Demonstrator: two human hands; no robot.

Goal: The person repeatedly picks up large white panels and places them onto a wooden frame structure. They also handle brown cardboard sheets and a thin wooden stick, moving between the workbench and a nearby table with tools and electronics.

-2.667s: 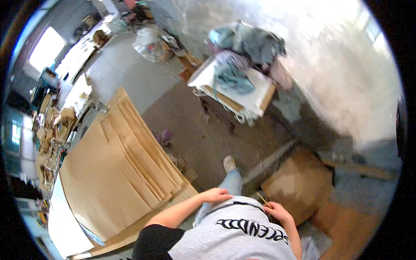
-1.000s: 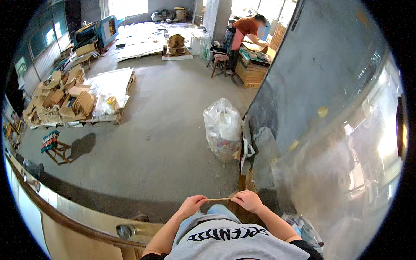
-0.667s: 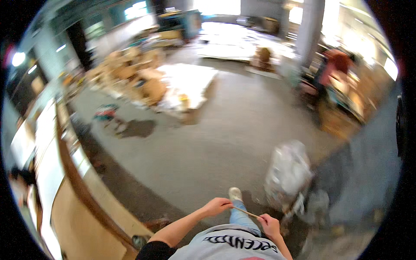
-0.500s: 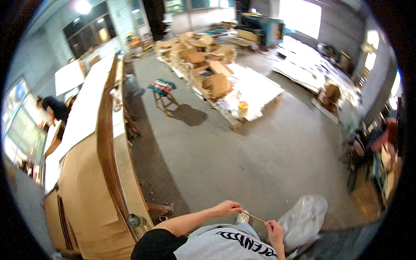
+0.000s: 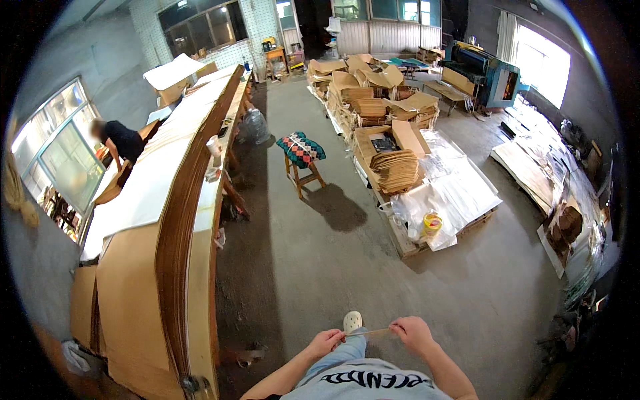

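Note:
Low in the head view, my left hand (image 5: 327, 343) and my right hand (image 5: 411, 333) are held apart in front of my body. Both have their fingers pinched. Between them runs a thin tan strip (image 5: 377, 332), stretched nearly straight, one end in each hand. What it is made of is too fine to tell. Under the left hand a pale clog (image 5: 353, 321) on my foot shows against the grey floor.
Along the left, a long workbench (image 5: 201, 267) bears tall stacks of brown and white sheets (image 5: 133, 267). A person (image 5: 124, 141) bends behind it. Ahead stand a stool with a patterned cushion (image 5: 301, 149) and a pallet (image 5: 408, 248) loaded with cardboard pieces and a yellow tape roll (image 5: 432, 223).
My view has turned left, and the room has shifted rightward in it. The clear plastic bag by my right hand has left view. Both hands still hold the strip, now more level.

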